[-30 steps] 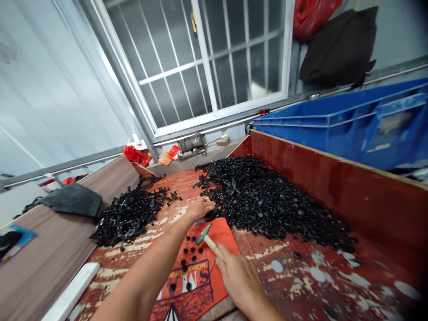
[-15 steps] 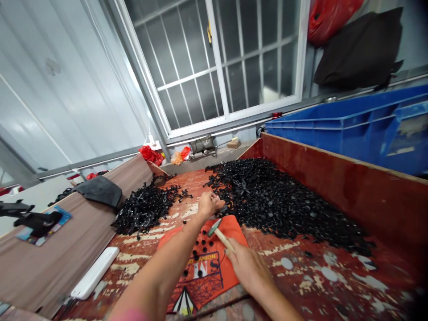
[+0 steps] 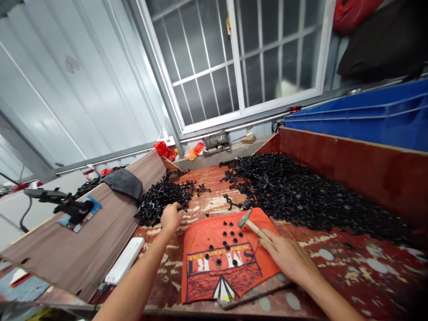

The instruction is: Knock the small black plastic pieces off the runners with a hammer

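My right hand (image 3: pixel 284 252) is wrapped round the pale wooden handle of a small hammer (image 3: pixel 254 228), its metal head over the upper right of an orange printed cloth (image 3: pixel 200 236). Several small black round parts (image 3: pixel 231 233) stand on the cloth. At the right edge of the left pile of black parts (image 3: pixel 155 200) is my left hand (image 3: pixel 171 217), fingers closed; a dark bit shows at its fingertips, too small to name. A larger heap of black parts (image 3: pixel 301 187) spreads over the bench on the right.
A white oblong device (image 3: pixel 125 260) lies left of the cloth. Wooden boards wall the bench left and right. A dark phone holder (image 3: pixel 75 209) stands at the far left, and a blue crate (image 3: pixel 364 116) sits behind the right wall.
My left hand has moved left, from beside the right heap to the left pile. The right hand still holds the hammer over the cloth. The view has shifted, and more of the cloth shows.
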### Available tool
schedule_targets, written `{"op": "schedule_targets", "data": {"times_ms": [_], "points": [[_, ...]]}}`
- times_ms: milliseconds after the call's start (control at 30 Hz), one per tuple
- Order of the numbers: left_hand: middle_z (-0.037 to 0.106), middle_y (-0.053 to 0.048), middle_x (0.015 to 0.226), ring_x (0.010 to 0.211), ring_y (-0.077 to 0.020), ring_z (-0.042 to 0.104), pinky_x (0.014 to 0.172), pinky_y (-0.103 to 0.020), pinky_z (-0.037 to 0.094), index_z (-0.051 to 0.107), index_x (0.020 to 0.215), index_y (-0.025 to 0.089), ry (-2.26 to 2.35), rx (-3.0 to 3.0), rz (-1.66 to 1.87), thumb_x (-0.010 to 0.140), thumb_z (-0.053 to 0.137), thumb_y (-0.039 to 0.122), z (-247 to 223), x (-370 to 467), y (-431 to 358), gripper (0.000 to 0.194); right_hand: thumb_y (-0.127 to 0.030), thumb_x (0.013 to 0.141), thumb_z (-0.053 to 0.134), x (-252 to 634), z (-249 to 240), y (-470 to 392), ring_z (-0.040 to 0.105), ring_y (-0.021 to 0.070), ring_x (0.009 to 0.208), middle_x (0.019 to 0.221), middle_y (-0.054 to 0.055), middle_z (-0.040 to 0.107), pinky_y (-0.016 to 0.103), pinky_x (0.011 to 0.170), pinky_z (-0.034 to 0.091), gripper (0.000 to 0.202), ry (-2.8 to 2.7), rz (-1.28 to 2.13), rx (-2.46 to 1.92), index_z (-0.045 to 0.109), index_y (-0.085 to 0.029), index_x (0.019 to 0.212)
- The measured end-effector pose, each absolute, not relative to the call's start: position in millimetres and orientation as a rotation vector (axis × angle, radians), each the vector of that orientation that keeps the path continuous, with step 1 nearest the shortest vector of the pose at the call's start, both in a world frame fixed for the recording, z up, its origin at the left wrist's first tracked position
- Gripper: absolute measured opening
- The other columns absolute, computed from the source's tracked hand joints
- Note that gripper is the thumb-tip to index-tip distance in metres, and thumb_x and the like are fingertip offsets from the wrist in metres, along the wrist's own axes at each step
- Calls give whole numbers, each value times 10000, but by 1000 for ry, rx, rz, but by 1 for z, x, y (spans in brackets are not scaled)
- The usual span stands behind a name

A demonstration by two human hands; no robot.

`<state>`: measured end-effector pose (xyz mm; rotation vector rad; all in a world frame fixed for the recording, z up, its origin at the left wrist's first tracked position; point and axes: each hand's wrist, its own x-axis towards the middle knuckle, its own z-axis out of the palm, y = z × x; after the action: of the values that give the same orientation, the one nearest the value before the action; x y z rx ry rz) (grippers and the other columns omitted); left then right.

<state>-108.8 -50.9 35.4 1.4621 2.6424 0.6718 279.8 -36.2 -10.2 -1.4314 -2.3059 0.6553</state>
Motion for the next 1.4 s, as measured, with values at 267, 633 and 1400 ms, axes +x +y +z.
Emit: {"op": "schedule_targets", "data": {"times_ms": [267,633,1400], "points": [[703,-62,832,977,-269,672,831,-337,454,611,1048,228,2623,1096,1006,799,641,175,8,-187,-101,256,-454,944,416,278,-19,-29,681,323,1050,1174,28,735,381,849,485,478,-2251,704,-1492,557,-404,1398],[669,-5,734,554,-105,603,578,-234,514,546,1043,184,1629,764,1599,790,690,352,32,-143,-151,336,-540,889,485,283,-43,-15,711,321,989,1114,28,759,364,780,517,474,-2246,590,-1595,646,-381,1306],[710,-39,749,493,-77,622,456,-150,516,560,924,159,925,437,1526,824,725,185,47,-52,-210,195,-469,901,483,273,-19,-32,714,293,952,1023,13,776,322,794,503,448,-2331,469,-1592,643,-360,1305]]}}
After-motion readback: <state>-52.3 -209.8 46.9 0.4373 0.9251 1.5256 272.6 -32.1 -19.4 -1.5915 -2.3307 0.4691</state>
